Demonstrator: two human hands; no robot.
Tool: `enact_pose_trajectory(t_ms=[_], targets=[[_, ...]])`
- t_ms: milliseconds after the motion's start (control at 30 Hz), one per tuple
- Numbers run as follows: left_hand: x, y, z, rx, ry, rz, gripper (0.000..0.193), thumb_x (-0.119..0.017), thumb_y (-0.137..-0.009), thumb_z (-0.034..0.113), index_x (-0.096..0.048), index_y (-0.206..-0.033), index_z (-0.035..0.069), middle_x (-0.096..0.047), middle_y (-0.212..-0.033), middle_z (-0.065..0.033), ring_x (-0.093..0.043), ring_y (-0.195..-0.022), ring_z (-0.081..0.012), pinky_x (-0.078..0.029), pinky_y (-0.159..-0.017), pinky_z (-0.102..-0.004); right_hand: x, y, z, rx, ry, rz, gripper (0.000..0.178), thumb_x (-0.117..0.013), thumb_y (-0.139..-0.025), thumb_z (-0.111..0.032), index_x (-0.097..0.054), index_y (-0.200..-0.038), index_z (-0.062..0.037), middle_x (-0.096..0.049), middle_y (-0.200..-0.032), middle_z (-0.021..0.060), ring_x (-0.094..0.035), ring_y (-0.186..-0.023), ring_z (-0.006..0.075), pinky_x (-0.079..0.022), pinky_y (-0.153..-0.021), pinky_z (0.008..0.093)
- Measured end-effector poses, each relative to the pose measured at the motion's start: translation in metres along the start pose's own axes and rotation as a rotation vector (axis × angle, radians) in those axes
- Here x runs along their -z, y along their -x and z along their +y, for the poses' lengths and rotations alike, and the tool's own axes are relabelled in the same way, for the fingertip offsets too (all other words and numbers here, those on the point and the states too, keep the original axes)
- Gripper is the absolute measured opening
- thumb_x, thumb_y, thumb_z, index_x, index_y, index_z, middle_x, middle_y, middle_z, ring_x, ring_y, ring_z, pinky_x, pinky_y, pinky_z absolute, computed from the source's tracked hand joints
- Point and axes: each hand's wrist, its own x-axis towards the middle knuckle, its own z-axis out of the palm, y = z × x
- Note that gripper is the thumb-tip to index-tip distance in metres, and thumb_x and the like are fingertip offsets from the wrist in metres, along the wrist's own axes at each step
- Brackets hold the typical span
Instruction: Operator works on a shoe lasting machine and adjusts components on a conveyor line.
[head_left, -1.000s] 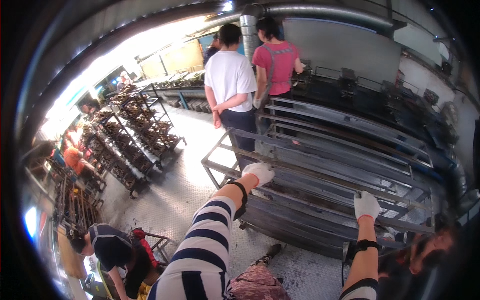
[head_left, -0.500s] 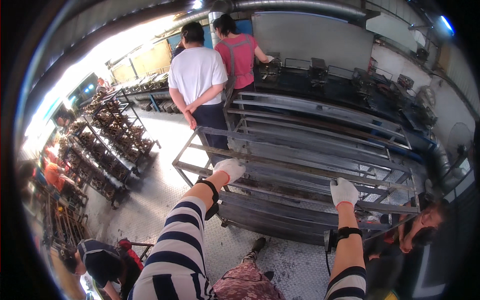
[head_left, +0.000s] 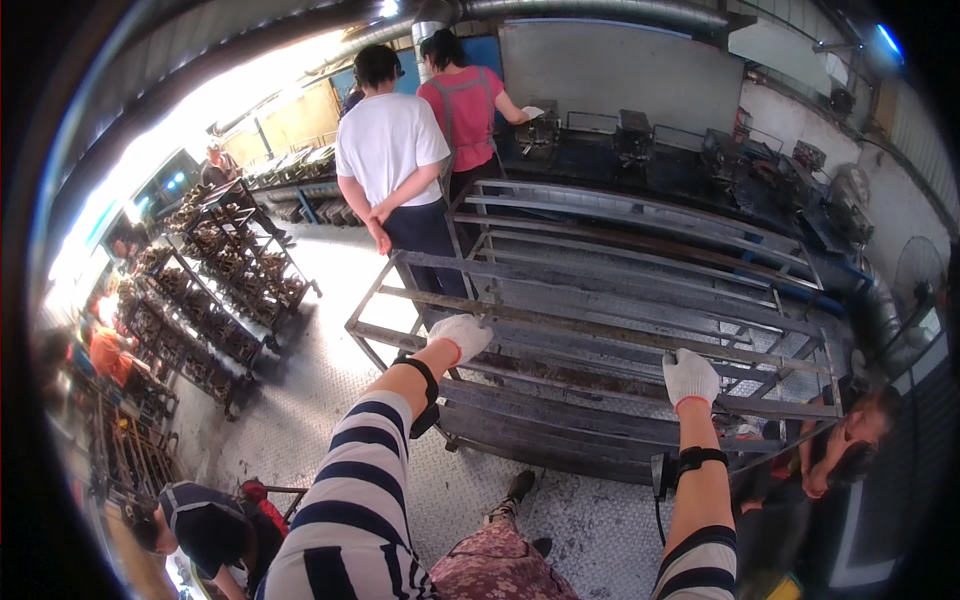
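A long metal rack (head_left: 585,378) with several parallel bars and shelf tiers stands in front of me, stretching off to the right. My left hand (head_left: 461,338), in a white knit glove with a red cuff edge, is closed on a top bar near the rack's left end. Farther right, my right hand (head_left: 691,379) wears a matching glove, its fingers curled around the same top framework. Both arms reach forward, with black straps on the wrists. The fingertips of both hands are partly hidden by the gloves' backs.
Two people stand just beyond the rack, one in a white shirt (head_left: 391,150), one in a red top (head_left: 460,115). A dark workbench (head_left: 670,170) with machines runs behind. Loaded wheeled racks (head_left: 200,310) stand left on the patterned metal floor. Other people are low at both sides.
Both hands keep their hold on the rack, which has hardly moved. At the far left, a distant person shows more clearly behind the loaded racks. The person in red has leaned slightly left.
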Motion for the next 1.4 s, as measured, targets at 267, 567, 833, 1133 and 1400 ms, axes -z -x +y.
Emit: enact_pose_trajectory(t_ms=[267,567,833,1133,1400], targets=[[-0.003,-0.008,0.004,0.024,0.004,-0.031,0.055,-0.046,-0.091,0.045,-0.07,-0.123,0.006,-0.067,-0.128,-0.0187,-0.062,-0.122,-0.0363,-0.049,-0.102,-0.044,-0.001,0.003,0.005,0.022,0.006,0.072,0.039,-0.054,-0.095,-0.042,-0.07,-0.097,-0.0069,-0.072,-0.1,0.0207,-0.068,-0.098,0.0401,-0.053,-0.087,0.052],[0.001,-0.001,-0.006,0.013,0.021,-0.008,0.056,-0.046,-0.09,0.046,-0.07,-0.122,0.007,-0.067,-0.128,-0.0184,-0.062,-0.122,-0.0363,-0.048,-0.103,-0.0443,-0.005,-0.001,-0.002,0.021,0.032,0.052,0.041,-0.054,-0.095,-0.043,-0.072,-0.1,-0.007,-0.072,-0.103,0.0202,-0.068,-0.1,0.0397,-0.053,-0.087,0.0504],[-0.003,-0.005,-0.005,0.009,0.001,0.022,0.055,-0.043,-0.094,0.047,-0.071,-0.121,0.009,-0.068,-0.126,-0.0177,-0.063,-0.118,-0.0382,-0.049,-0.1,-0.0463,-0.002,0.003,0.001,0.017,-0.05,0.055,0.041,-0.054,-0.095,-0.042,-0.073,-0.101,-0.0065,-0.072,-0.103,0.0205,-0.068,-0.1,0.041,-0.053,-0.088,0.0507],[-0.004,-0.005,-0.005,0.007,0.012,0.003,0.054,-0.043,-0.095,0.047,-0.071,-0.119,0.008,-0.069,-0.124,-0.0177,-0.064,-0.116,-0.0383,-0.05,-0.098,-0.0469,-0.005,0.001,0.003,0.036,0.005,0.083,0.039,-0.056,-0.095,-0.043,-0.073,-0.104,-0.0086,-0.073,-0.102,0.0193,-0.069,-0.097,0.039,-0.055,-0.086,0.0493],[-0.002,-0.001,-0.004,-0.052,0.05,0.03,0.052,-0.037,-0.098,0.043,-0.07,-0.119,0.009,-0.068,-0.125,-0.0183,-0.063,-0.116,-0.0397,-0.049,-0.098,-0.0483,0.005,0.006,-0.003,-0.002,0.019,0.052,0.039,-0.057,-0.094,-0.043,-0.074,-0.103,-0.0092,-0.073,-0.101,0.0197,-0.069,-0.097,0.0392,-0.054,-0.085,0.0493]])
